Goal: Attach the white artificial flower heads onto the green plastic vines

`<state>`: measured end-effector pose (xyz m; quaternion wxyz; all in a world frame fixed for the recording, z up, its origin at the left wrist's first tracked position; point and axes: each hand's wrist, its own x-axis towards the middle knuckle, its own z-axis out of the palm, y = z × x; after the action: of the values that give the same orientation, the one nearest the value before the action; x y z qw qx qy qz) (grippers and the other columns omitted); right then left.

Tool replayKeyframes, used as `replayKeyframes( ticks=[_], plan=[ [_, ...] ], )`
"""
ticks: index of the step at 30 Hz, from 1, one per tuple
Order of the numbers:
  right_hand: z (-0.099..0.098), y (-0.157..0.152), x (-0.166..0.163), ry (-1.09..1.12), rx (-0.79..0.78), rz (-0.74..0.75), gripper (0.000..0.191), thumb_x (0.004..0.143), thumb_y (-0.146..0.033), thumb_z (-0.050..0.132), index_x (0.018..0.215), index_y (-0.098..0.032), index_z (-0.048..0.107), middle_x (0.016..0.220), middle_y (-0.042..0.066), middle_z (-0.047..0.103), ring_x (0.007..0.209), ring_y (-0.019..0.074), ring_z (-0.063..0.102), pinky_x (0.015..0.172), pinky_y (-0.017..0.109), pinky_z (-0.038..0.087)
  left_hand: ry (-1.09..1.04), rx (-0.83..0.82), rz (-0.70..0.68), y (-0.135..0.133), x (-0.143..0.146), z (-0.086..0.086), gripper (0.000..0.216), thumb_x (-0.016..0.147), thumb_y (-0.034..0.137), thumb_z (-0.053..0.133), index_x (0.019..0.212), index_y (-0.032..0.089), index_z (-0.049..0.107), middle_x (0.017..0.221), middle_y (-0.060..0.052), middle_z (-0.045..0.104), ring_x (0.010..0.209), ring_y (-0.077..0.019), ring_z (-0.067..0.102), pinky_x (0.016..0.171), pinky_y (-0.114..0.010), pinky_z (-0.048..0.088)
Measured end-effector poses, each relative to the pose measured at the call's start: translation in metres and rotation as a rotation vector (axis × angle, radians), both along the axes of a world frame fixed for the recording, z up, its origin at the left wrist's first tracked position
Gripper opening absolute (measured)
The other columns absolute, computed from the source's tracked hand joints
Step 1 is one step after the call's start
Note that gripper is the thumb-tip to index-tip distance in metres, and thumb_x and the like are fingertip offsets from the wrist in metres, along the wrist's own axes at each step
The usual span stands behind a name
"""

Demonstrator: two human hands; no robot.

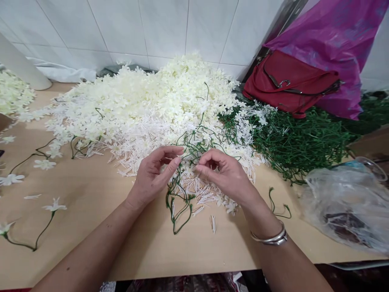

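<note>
Item, the thin, dark-green, forked plastic-looking stems [174,190]: a loose tangle at the centre of the dial, 12 o'clock being the tiled wall, lying under and between the hands on the pale wood-toned flat desk [212,255], with bent loops trailing toward 6 o'clock. Handling, as judged: very light, springy, likely to hold a bend, apt to snag on neighbours; best taken just behind the knobbed tip, one stem at a time. Grip, bare left hand [151,172]: thumb and forefinger drawn close at the tangle's near-left side. Grip, bare right hand [224,174]: thumb and forefinger curled into a ring, tips all but meeting; the parts there are too fine to tell what, if anything, either hand pinches. Item, creamy-white, star-petalled, fabric-like blossoms [179,85]: broad heap, 11 to 12 o'clock; presumably soft, nearly weightless, easily creased, better held at the base than by the petals. Item, short, white, stick-like slivers [142,138]: heap at 10 o'clock, strays near 6; probably stiff, and small enough to roll from the fingertips. Item, bent green two-armed sprig with white blossoms [35,248]: one, at 8 o'clock. Item, dense, dark-green, stringy stem heap [304,142]: between 2 and 3 o'clock; likely to drag out in clumps.
</note>
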<state>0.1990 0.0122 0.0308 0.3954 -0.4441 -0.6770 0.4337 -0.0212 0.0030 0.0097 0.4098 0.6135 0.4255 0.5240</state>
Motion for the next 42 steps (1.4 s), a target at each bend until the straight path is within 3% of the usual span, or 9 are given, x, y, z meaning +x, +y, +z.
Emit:
replayKeyframes(
  ticks=[4, 9, 15, 18, 23, 28, 32, 36, 42],
  plan=[
    [0.009, -0.004, -0.001, 0.408, -0.135, 0.016, 0.024, 0.086, -0.043, 0.082, 0.084, -0.027, 0.064, 0.083, -0.001, 0.066, 0.072, 0.0158, 0.059, 0.071, 0.034, 0.050, -0.010, 0.000, -0.007, -0.002, 0.003, 0.003, 0.029, 0.099, 0.037, 0.069, 0.121, 0.019, 0.073, 0.112, -0.010, 0.076, 0.099, -0.0203, 0.071, 0.083, -0.028, 0.057],
    [0.006, -0.011, -0.012, 0.544, -0.204, 0.184, 0.015, 0.090, -0.036, 0.080, 0.086, -0.027, 0.069, 0.085, -0.001, 0.072, 0.075, 0.0154, 0.068, 0.080, 0.037, 0.055, -0.047, -0.053, -0.140, -0.004, 0.003, 0.004, 0.029, 0.104, 0.042, 0.061, 0.115, 0.020, 0.076, 0.103, -0.008, 0.078, 0.092, -0.0188, 0.072, 0.085, -0.029, 0.058],
    [-0.001, -0.009, -0.017, 0.509, -0.317, 0.223, 0.015, 0.086, -0.035, 0.082, 0.091, -0.026, 0.071, 0.100, 0.001, 0.076, 0.095, 0.0195, 0.075, 0.095, 0.041, 0.056, -0.157, -0.114, -0.074, -0.003, 0.004, 0.007, 0.022, 0.101, 0.038, 0.069, 0.108, 0.022, 0.081, 0.108, -0.006, 0.081, 0.104, -0.0199, 0.074, 0.093, -0.030, 0.058],
    [0.002, -0.006, -0.010, 0.371, -0.254, 0.106, 0.019, 0.086, -0.034, 0.081, 0.101, -0.027, 0.072, 0.103, 0.003, 0.075, 0.093, 0.0199, 0.074, 0.087, 0.039, 0.056, -0.319, -0.136, -0.029, 0.001, 0.001, 0.007, 0.022, 0.100, 0.040, 0.069, 0.104, 0.023, 0.082, 0.114, -0.006, 0.079, 0.109, -0.0193, 0.072, 0.095, -0.029, 0.058],
    [-0.004, -0.003, -0.006, -0.109, 0.069, -0.001, 0.007, 0.089, -0.027, 0.077, 0.095, -0.026, 0.074, 0.086, 0.001, 0.064, 0.076, 0.0171, 0.058, 0.072, 0.036, 0.047, -0.641, -0.244, 0.041, 0.008, -0.006, 0.008, 0.022, 0.093, 0.038, 0.079, 0.109, 0.022, 0.080, 0.072, 0.003, 0.069, 0.066, -0.0082, 0.065, 0.071, -0.019, 0.056],
    [-0.015, -0.003, -0.010, -0.370, 0.180, 0.048, 0.014, 0.087, -0.013, 0.071, 0.080, -0.025, 0.068, 0.088, 0.002, 0.059, 0.074, 0.0165, 0.055, 0.069, 0.036, 0.042, -0.492, -0.330, -0.091, 0.006, -0.006, 0.008, 0.020, 0.092, 0.036, 0.080, 0.101, 0.019, 0.079, 0.070, 0.002, 0.066, 0.061, -0.0085, 0.061, 0.067, -0.020, 0.053],
    [-0.013, 0.000, -0.007, -0.198, 0.109, -0.069, 0.016, 0.088, -0.018, 0.072, 0.076, -0.025, 0.065, 0.081, 0.001, 0.064, 0.074, 0.0172, 0.057, 0.070, 0.037, 0.043, -0.434, -0.372, -0.223, 0.004, -0.002, 0.009, 0.016, 0.093, 0.033, 0.077, 0.099, 0.018, 0.074, 0.086, -0.001, 0.069, 0.072, -0.0111, 0.065, 0.072, -0.023, 0.053],
    [-0.007, 0.002, -0.004, 0.012, 0.039, -0.202, 0.010, 0.086, -0.023, 0.073, 0.080, -0.025, 0.066, 0.077, 0.000, 0.065, 0.073, 0.0167, 0.057, 0.070, 0.037, 0.044, -0.454, -0.396, -0.245, 0.002, -0.001, 0.009, 0.009, 0.097, 0.026, 0.068, 0.092, 0.018, 0.070, 0.083, 0.001, 0.059, 0.061, -0.0074, 0.046, 0.058, -0.021, 0.040],
    [-0.006, -0.003, -0.011, 0.105, -0.043, -0.092, 0.003, 0.088, -0.028, 0.074, 0.088, -0.025, 0.073, 0.075, -0.001, 0.062, 0.071, 0.0156, 0.055, 0.067, 0.035, 0.043, -0.180, -0.292, -0.228, 0.001, 0.001, 0.007, 0.020, 0.093, 0.035, 0.075, 0.109, 0.023, 0.073, 0.083, 0.001, 0.059, 0.062, -0.0105, 0.042, 0.056, -0.025, 0.033]
  ],
)
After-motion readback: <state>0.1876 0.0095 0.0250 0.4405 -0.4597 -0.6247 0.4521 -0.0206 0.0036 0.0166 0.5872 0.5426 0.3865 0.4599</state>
